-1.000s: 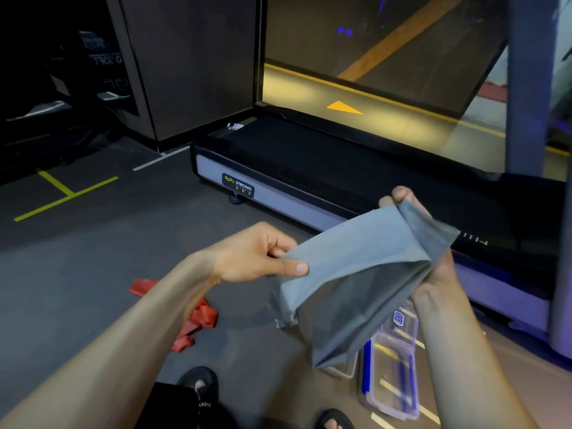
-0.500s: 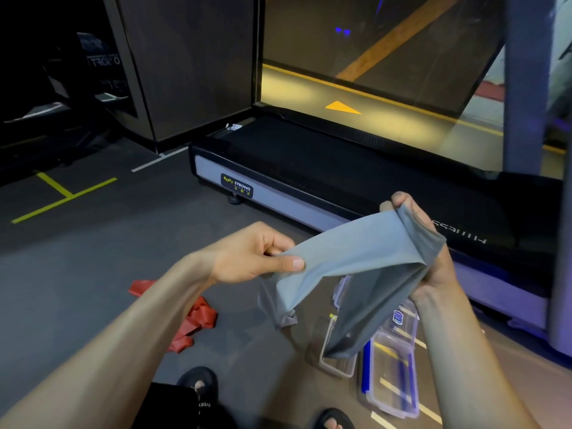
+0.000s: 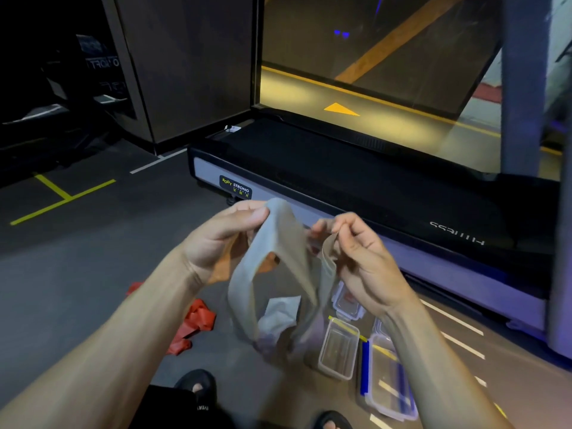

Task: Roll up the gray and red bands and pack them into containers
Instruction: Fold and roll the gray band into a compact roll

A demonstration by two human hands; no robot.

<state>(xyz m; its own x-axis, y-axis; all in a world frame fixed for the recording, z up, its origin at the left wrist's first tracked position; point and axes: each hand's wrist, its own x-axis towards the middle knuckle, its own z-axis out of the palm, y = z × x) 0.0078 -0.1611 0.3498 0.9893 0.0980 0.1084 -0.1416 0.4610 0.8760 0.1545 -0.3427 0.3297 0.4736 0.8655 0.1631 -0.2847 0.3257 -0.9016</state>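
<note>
Gray band point(image 3: 278, 258): thin, matt stretchy sheet; containers point(image 3: 339, 351): clear glossy plastic; floor point(image 3: 77, 274): matt, finely grained.

Both hands, left point(image 3: 223, 239) and right point(image 3: 356, 252), pinch gray band point(image 3: 278, 258); red band point(image 3: 195, 326) on floor.

Single head-worn view, forward and down, close over both hands, floor point(image 3: 77, 274) beyond.

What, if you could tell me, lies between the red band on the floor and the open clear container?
In the head view, the hanging gray band covers the stretch between the red band and the clear container.
</note>
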